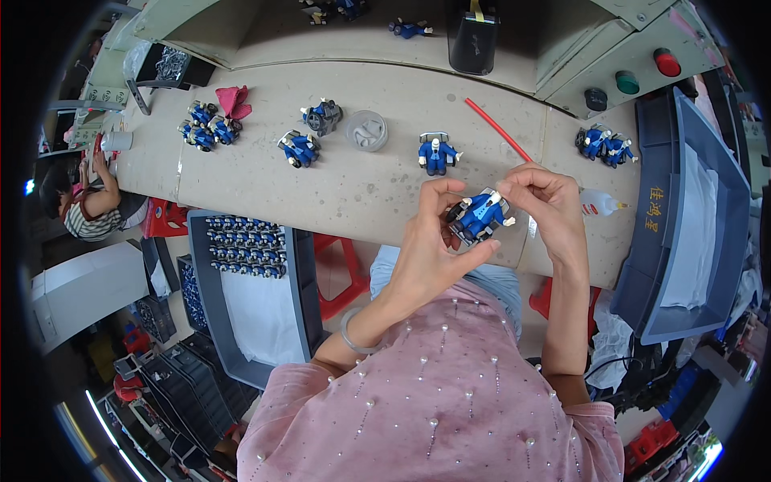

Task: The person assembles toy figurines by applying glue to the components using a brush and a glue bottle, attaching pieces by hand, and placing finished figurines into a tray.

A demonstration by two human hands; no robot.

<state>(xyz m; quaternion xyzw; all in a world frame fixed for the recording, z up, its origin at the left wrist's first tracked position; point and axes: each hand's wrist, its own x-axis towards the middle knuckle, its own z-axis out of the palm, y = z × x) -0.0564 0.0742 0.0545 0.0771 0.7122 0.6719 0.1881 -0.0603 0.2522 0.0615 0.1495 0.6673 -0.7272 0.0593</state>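
Over the table's near edge I hold a small toy figure [483, 214] in a blue suit, seated in a dark wheeled chair. My left hand [438, 245] wraps round its left and lower side, the thumb beneath it. The fingers of my right hand [546, 205] pinch at the top of the figure, near its head; whether they grip a small part there is hidden. Just beyond my hands another seated blue figure [437, 154] stands on the table. Farther left are two more such figures, one tilted [299, 149] and one beside a clear plastic cup [366, 130].
A grey crate [205, 321] at left holds rows of figures; another grey crate [642, 301] stands at right. Clusters of figures [210, 126] lie at both table ends. A red stick [498, 128], a small white bottle [598, 202] and a pink cloth [234, 102] lie about. A co-worker [100, 205] sits far left.
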